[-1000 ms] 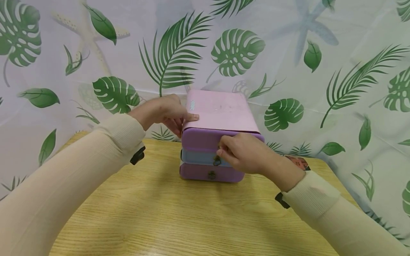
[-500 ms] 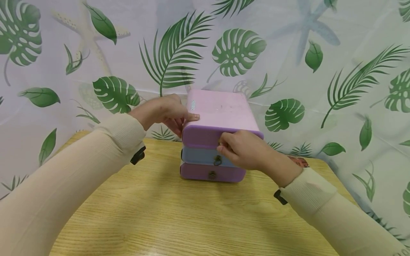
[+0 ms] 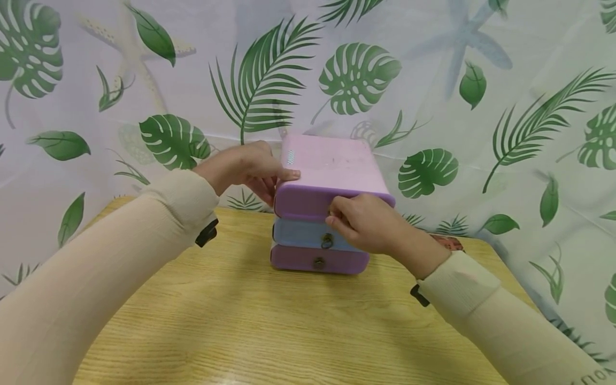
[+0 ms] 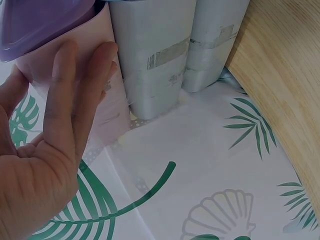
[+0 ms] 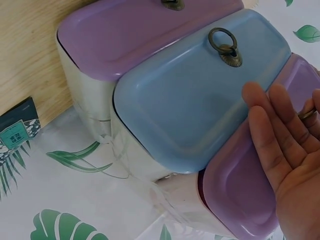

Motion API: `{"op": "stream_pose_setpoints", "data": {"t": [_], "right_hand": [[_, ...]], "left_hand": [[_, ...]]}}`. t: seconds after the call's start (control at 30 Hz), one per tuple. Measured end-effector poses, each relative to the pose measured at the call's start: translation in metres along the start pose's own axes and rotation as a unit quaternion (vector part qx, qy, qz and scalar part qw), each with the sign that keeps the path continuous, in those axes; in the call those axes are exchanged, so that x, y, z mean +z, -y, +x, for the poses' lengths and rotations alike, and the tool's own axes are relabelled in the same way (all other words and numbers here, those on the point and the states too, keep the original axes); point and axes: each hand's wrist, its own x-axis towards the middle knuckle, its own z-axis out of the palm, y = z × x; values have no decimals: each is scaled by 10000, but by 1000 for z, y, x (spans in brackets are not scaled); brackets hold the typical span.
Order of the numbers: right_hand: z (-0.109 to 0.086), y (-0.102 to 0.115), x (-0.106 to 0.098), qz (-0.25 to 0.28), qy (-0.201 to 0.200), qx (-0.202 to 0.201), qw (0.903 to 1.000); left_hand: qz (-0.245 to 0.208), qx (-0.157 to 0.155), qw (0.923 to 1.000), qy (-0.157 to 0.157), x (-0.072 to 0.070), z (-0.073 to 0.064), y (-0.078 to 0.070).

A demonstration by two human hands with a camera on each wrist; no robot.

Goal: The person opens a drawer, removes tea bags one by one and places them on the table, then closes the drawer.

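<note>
A stack of small drawers stands at mid-table in the head view. Its top box has a pink casing (image 3: pixel 332 160) and a purple drawer front (image 3: pixel 303 202); below are a blue drawer (image 3: pixel 295 232) and another purple drawer (image 3: pixel 291 258), each with a ring pull. My left hand (image 3: pixel 262 170) holds the pink casing at its front left, thumb on top, fingers along the side. With curled fingers my right hand (image 3: pixel 368 222) pinches the top drawer's ring pull (image 5: pixel 307 114), mostly hidden by the fingers. The right wrist view shows a narrow dark gap beside that front.
The wooden table (image 3: pixel 269 331) extends forward of the stack. A leaf-patterned cloth (image 3: pixel 356 80) hangs close behind it. A dark printed packet (image 5: pixel 20 127) lies at the back right, partly behind my right forearm in the head view.
The top purple front has shifted slightly up and back with my right hand; the dark gap under the pink edge no longer shows in the head view. My left hand stays put.
</note>
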Motion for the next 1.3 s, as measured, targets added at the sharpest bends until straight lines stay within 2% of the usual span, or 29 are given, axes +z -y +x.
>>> {"op": "stream_pose_setpoints", "data": {"t": [0.23,0.43,0.53,0.67,0.83,0.93,1.07,1.17,1.3], "right_hand": [[-2,2,6,-117,-215,-141,9996],[-7,4,8,-252,-484,-10,9985],[-8,5,8,-233,-574,58,9981],[-12,6,10,-260,-623,176,9976],[-17,7,14,-446,-657,141,9967],[-20,7,17,-550,-722,66,9959],[-24,6,21,-665,-865,-47,9940],[-28,4,25,-740,-945,-181,9926],[-36,3,31,-874,-991,-395,9905]], "left_hand": [[-180,78,9996,182,-4,-4,15],[-263,184,9976,619,-1,-1,30],[-512,176,9956,766,3,1,41],[-931,166,9930,705,9,5,57],[-1125,222,9913,640,14,10,74],[-1224,239,9888,815,20,13,82],[-1365,268,9815,1317,28,16,92],[-1475,278,9760,1577,31,17,96],[-1659,251,9736,1547,33,18,99]]}}
